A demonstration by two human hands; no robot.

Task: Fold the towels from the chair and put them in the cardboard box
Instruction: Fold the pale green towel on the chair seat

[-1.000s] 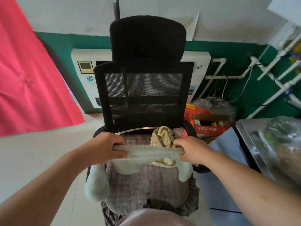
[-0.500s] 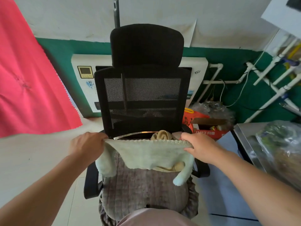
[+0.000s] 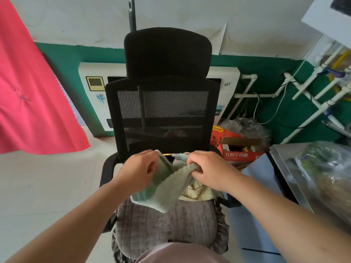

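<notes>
A pale green towel (image 3: 163, 188) hangs doubled over the seat of a black mesh office chair (image 3: 163, 111). My left hand (image 3: 138, 168) grips its upper left edge. My right hand (image 3: 209, 168) pinches its upper right edge, close beside the left hand. Beneath them a cream towel (image 3: 197, 190) lies crumpled at the back of the quilted grey seat cushion (image 3: 167, 223). An open red cardboard box (image 3: 241, 149) stands on the floor behind the chair to the right.
A white wall appliance (image 3: 95, 103) sits behind the chair. Pink cloth (image 3: 32, 92) hangs at the left. At the right stand a metal table (image 3: 288, 168) bearing a plastic bag (image 3: 326, 168), and white pipes (image 3: 311, 95) on the green wall.
My hands have come together, bringing the two top corners of the green towel near each other, so the spread towel now hangs doubled.
</notes>
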